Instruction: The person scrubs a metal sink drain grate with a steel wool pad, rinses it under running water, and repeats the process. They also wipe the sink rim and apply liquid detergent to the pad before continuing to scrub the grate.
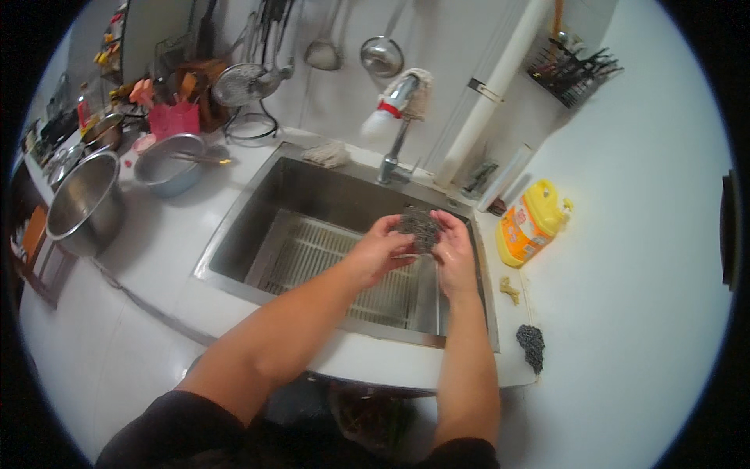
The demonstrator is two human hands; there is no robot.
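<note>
Between my left hand [381, 249] and my right hand [456, 252] is a grey steel wool scourer [419, 228], gripped by the fingers of both. They hold it above the right part of a stainless steel sink [231, 252], in which a slatted metal rack [316, 243] lies. Behind the hands rises a chrome faucet [394, 158] with a cloth [419, 94] wrapped around its top and a red band near its mouth. A folded cloth [327, 153] rests on the sink's back rim. A second scourer [531, 347] sits on the counter at the right.
A yellow detergent jug [532, 223] stands right of the sink. On the left counter [158, 246] are a steel pot [88, 205] and a metal basin [170, 167] with a utensil across it. Ladles [382, 57] hang on the back wall; a white pipe [498, 88] slants down beside the faucet.
</note>
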